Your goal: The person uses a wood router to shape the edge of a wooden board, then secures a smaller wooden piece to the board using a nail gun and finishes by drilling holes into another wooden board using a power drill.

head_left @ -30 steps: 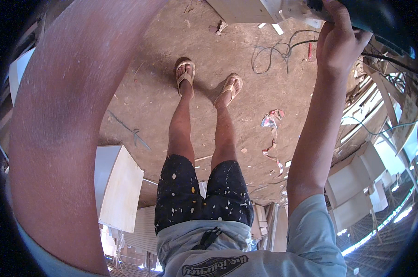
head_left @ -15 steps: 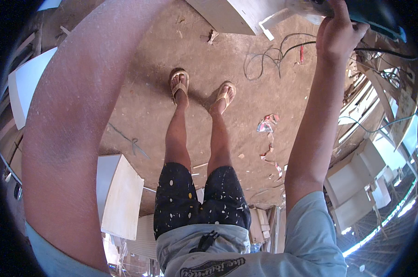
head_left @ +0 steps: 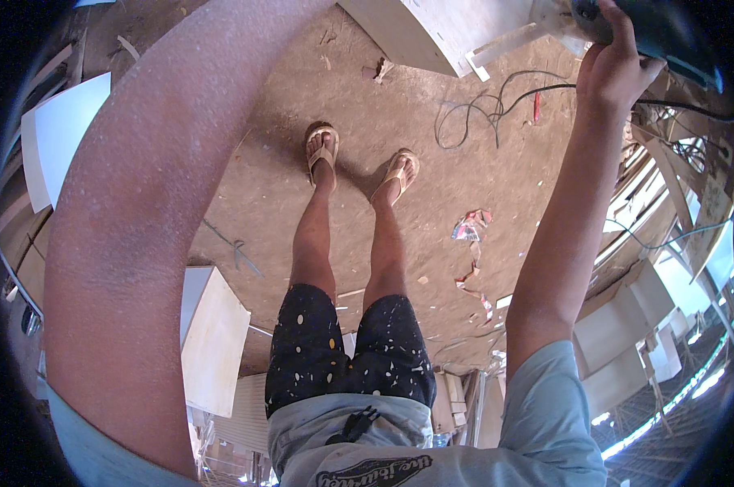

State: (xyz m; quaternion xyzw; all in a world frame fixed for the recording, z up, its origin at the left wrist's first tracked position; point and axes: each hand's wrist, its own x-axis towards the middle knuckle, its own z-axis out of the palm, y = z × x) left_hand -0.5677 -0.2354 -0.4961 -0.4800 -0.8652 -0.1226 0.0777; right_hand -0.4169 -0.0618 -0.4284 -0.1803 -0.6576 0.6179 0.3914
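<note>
Up at the top right, my right hand (head_left: pixel 614 77) is closed round a dark green power tool (head_left: pixel 675 40). One finger stretches along the tool's body, and part of the tool runs into the dark rim of the picture. The tool lies at the right end of a pale panelled piece (head_left: pixel 432 32), which looks like a white board or cabinet part with a wooden edge. My left arm (head_left: pixel 139 195) reaches up across the left side and leaves the picture at the top edge, so my left hand is out of sight.
Black cable (head_left: pixel 497 109) loops over the dirt floor near a red stick-like object (head_left: pixel 536 107). A torn wrapper (head_left: pixel 471 226) lies right of my sandalled feet. Pale box-like pieces (head_left: pixel 214 341) stand behind me, with a white panel (head_left: pixel 62 138) at left and stacked wood (head_left: pixel 667 178) at right.
My right hand and the power tool have shifted slightly right along the pale piece. The whole view has tilted a little, so floor things sit somewhat lower.
</note>
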